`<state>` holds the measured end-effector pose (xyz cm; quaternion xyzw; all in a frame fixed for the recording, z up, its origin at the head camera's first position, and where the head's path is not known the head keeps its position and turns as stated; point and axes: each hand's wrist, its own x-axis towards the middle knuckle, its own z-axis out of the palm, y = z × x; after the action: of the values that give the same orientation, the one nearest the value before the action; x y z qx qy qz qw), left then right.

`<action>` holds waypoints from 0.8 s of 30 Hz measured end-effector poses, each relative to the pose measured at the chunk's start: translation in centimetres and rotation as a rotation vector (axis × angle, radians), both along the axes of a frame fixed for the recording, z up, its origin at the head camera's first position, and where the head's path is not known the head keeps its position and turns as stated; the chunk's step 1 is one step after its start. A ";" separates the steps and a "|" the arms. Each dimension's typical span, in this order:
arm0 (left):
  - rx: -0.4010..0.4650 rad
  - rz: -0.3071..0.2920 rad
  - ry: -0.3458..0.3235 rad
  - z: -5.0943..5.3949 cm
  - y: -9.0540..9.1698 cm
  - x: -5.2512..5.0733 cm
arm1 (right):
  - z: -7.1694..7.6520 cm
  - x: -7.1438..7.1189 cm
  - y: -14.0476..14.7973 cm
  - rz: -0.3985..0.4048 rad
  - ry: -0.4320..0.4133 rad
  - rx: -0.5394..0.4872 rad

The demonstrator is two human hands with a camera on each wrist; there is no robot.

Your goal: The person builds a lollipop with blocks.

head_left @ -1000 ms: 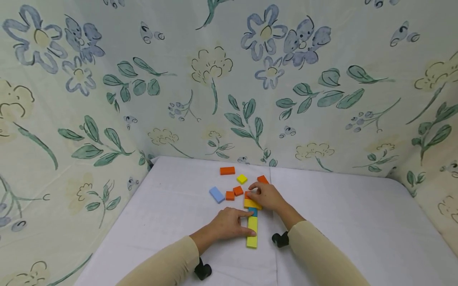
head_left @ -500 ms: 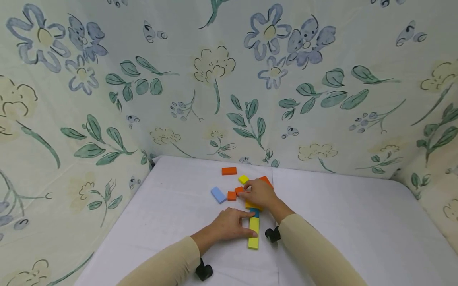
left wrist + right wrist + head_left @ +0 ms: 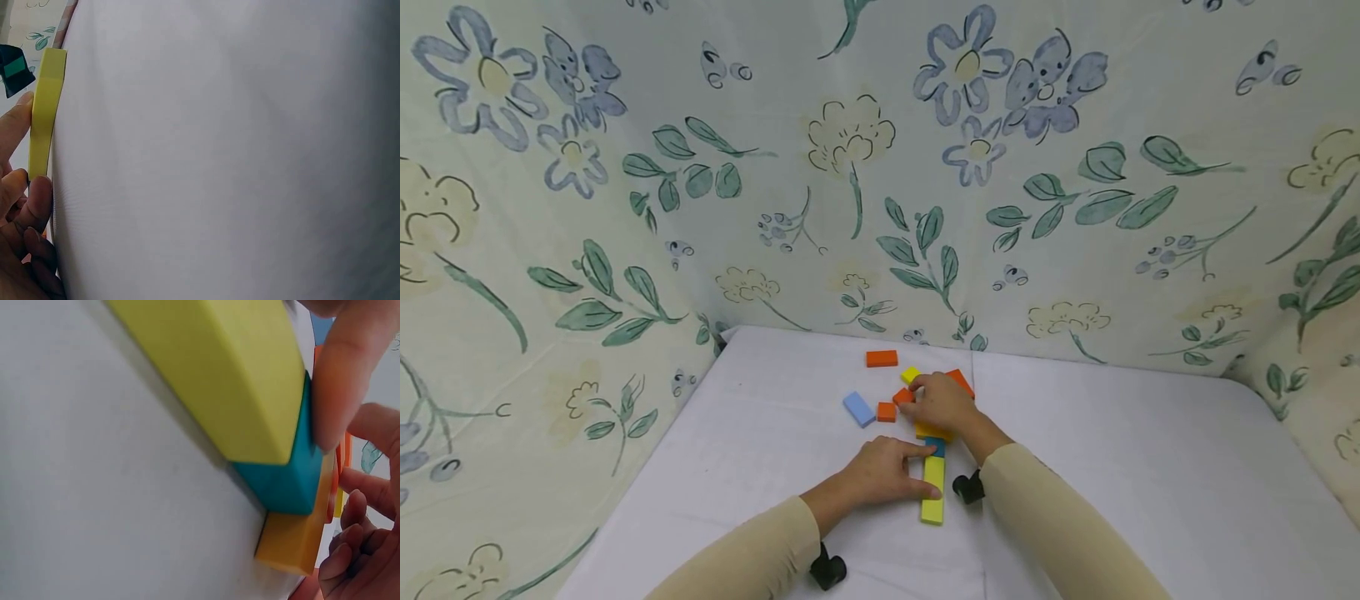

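A row of flat toy blocks lies on the white cloth: a long yellow block, a small blue block and an orange-yellow block set crosswise. My left hand touches the row, index finger at the blue block and thumb on the yellow one. In the left wrist view the thumb lies against the yellow block. Beyond the row, my right hand pinches a small orange-red square block between thumb and index finger. That hand hides the block at the row's far end.
Near the right hand lie another orange-red square block, a light blue block, a small yellow block and two longer orange-red blocks, one left and one partly covered right. Floral cloth hangs behind.
My right hand has left the orange-red block at the row's far end and moved left to another small orange-red square block. The left hand has stayed on the row.
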<state>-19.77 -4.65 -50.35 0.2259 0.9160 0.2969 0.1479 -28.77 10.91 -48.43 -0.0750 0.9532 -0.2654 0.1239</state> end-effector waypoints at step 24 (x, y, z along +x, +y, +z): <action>-0.013 0.019 -0.018 0.0 0.1 0.1 | 1.7 -0.1 5.4 0.017 0.015 -0.090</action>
<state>-19.66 -4.58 -50.38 0.2134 0.9186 0.2945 0.1546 -28.86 16.36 -46.72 -0.0905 0.9405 -0.3063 0.1156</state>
